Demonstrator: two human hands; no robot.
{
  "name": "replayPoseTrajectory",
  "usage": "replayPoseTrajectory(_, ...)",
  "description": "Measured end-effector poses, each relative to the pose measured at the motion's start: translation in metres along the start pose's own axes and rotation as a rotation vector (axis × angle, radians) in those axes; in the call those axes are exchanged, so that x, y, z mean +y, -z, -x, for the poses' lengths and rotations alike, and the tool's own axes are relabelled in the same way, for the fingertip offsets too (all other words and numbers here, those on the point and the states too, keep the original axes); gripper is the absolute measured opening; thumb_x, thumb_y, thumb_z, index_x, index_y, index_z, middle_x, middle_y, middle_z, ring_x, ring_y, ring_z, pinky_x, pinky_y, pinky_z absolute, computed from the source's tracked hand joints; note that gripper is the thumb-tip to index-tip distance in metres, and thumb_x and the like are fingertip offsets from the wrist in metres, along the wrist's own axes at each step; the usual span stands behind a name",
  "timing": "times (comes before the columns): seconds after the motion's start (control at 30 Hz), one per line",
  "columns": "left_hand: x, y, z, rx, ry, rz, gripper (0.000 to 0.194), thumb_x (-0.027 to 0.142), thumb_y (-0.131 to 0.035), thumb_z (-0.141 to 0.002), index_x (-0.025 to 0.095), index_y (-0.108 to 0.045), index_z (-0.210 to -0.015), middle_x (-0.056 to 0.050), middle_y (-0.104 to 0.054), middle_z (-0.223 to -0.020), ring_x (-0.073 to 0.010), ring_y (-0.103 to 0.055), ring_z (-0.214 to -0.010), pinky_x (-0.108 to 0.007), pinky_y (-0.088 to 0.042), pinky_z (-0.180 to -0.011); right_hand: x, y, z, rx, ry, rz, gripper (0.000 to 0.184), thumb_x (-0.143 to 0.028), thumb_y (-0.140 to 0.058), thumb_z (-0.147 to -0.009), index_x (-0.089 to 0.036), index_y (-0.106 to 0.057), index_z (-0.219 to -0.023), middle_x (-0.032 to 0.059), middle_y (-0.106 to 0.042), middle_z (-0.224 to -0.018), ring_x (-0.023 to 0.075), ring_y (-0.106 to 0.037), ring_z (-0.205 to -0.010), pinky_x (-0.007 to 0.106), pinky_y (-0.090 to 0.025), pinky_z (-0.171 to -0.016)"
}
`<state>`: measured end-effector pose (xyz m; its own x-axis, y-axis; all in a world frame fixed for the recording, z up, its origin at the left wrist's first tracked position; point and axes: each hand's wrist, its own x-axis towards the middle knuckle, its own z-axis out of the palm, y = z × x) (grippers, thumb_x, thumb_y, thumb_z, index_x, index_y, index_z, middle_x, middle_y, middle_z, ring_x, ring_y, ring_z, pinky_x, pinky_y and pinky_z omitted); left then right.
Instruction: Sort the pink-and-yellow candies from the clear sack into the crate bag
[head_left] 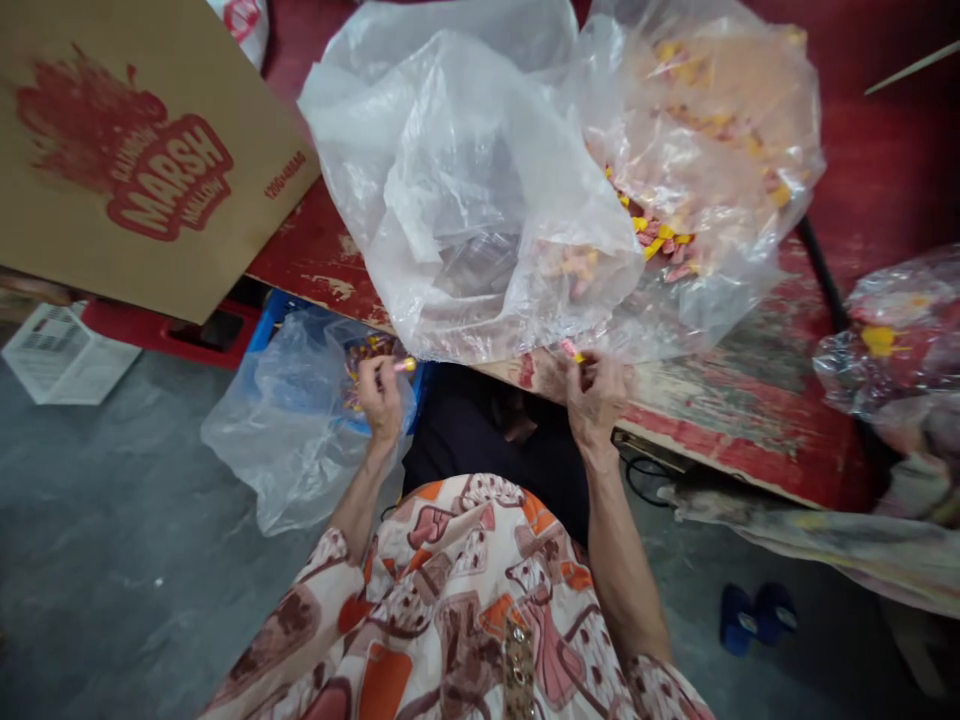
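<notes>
The left hand [381, 395] is closed up small, with a little left piece [405, 365], pink and yellow, poking out of its fingers. The right hand [596, 395] is closed up too, and its fingertips pinch a little right piece [571, 350], also pink and yellow. The two hands are well apart, close to the near edge of the bench [720, 430].

Just past the hands, a big cloudy bag [465, 200] sits on the bench. Past the right hand is a clear bag [712, 130] with lots of pink and yellow bits in it. Right by the left hand, a blue crate [264, 325] has a thin bag [292, 430] in it, with a small heap [354, 375] of bits. Farther left of the left hand is a cardboard box [135, 150].

I think the job is partway along. Two pieces are in the hands, and many bits lie on both sides. I can't tell which bits are done and which are left.
</notes>
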<state>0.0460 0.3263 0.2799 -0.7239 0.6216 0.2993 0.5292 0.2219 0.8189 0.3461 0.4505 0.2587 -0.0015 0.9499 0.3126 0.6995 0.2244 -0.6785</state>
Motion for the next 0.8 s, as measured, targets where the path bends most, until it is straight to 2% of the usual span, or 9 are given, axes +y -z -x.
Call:
replayPoseTrajectory(0.1,-0.043,0.037,-0.001,0.008,0.178,-0.195,0.017,0.039,-0.062,-0.103,0.023,-0.065,-0.098,-0.009,-0.067,-0.1,-0.029,-0.065,-0.107,-0.048,-0.052,-0.109,-0.001,-0.006,0.006,-0.056,0.02,0.03,0.03,-0.038,-0.047,-0.107,-0.021,-0.069,-0.118,0.0149,-0.073,-0.112,0.0284,-0.067,-0.099,0.042,-0.051,-0.089)
replayPoseTrajectory(0.17,-0.051,0.048,-0.003,0.011,0.123,-0.29,0.011,0.033,-0.062,-0.1,0.023,-0.067,-0.098,-0.011,-0.067,-0.1,-0.0309,-0.065,-0.11,-0.051,-0.051,-0.111,-0.001,-0.007,0.007,-0.063,0.024,0.036,0.031,-0.037,-0.048,-0.107,-0.021,-0.069,-0.121,0.0162,-0.074,-0.116,0.0292,-0.067,-0.102,0.041,-0.05,-0.09)
replayPoseTrajectory(0.23,-0.04,0.041,-0.01,0.051,-0.037,-0.292,0.014,0.031,-0.057,-0.103,0.023,-0.069,-0.103,-0.012,-0.069,-0.106,-0.0304,-0.065,-0.114,-0.048,-0.052,-0.111,-0.001,-0.007,0.006,-0.056,0.033,0.04,0.031,-0.038,-0.048,-0.108,-0.02,-0.07,-0.121,0.0162,-0.074,-0.116,0.0286,-0.067,-0.101,0.041,-0.05,-0.09)
replayPoseTrajectory(0.3,-0.015,0.014,-0.025,0.044,-0.207,-0.23,0.02,0.031,-0.052,-0.108,0.022,-0.07,-0.11,-0.013,-0.071,-0.112,-0.0288,-0.066,-0.116,-0.045,-0.053,-0.111,0.0,-0.007,0.006,-0.043,0.048,0.05,0.031,-0.038,-0.048,-0.109,-0.02,-0.071,-0.121,0.0158,-0.075,-0.115,0.0276,-0.067,-0.099,0.04,-0.051,-0.089)
replayPoseTrajectory(0.4,0.029,-0.057,-0.059,-0.15,-0.372,-0.156,0.026,0.031,-0.047,-0.113,0.021,-0.07,-0.12,-0.013,-0.072,-0.12,-0.0268,-0.067,-0.118,-0.042,-0.054,-0.11,0.0,-0.007,0.007,-0.017,0.076,0.061,0.031,-0.037,-0.048,-0.11,-0.019,-0.072,-0.119,0.0155,-0.076,-0.114,0.0264,-0.067,-0.098,0.039,-0.051,-0.089)
replayPoseTrajectory(0.47,0.053,-0.112,-0.082,-0.306,-0.414,-0.169,0.029,0.027,-0.044,-0.114,0.021,-0.068,-0.129,-0.013,-0.072,-0.126,-0.0259,-0.066,-0.121,-0.04,-0.055,-0.11,0.001,-0.008,0.007,0.0,0.089,0.07,0.031,-0.037,-0.048,-0.111,-0.019,-0.072,-0.119,0.0152,-0.076,-0.114,0.0257,-0.068,-0.098,0.038,-0.051,-0.089)
replayPoseTrajectory(0.57,0.072,-0.177,-0.107,-0.456,-0.43,-0.274,0.024,0.026,-0.052,-0.112,0.019,-0.068,-0.128,-0.015,-0.072,-0.131,-0.0316,-0.063,-0.129,-0.049,-0.047,-0.119,0.001,-0.01,0.005,0.019,0.087,0.047,0.033,-0.038,-0.047,-0.113,-0.019,-0.073,-0.119,0.0142,-0.076,-0.112,0.0244,-0.068,-0.099,0.036,-0.052,-0.087)
replayPoseTrajectory(0.67,0.072,-0.205,-0.121,-0.511,-0.395,-0.306,0.016,0.026,-0.061,-0.108,0.02,-0.07,-0.12,-0.015,-0.075,-0.124,-0.0352,-0.063,-0.127,-0.056,-0.044,-0.119,0.001,-0.007,0.001,0.046,0.055,-0.026,0.035,-0.043,-0.047,-0.114,-0.019,-0.073,-0.115,0.0096,-0.074,-0.098,0.0221,-0.067,-0.088,0.034,-0.053,-0.083)
replayPoseTrajectory(0.8,0.056,-0.193,-0.131,-0.512,-0.351,-0.141,0.009,0.028,-0.067,-0.105,0.021,-0.07,-0.109,-0.008,-0.074,-0.1,-0.0279,-0.067,-0.107,-0.048,-0.049,-0.112,0.0,-0.003,-0.003,0.128,-0.016,-0.068,0.037,-0.049,-0.051,-0.113,-0.019,-0.072,-0.119,0.0066,-0.071,-0.093,0.02,-0.061,-0.078,0.035,-0.054,-0.083)
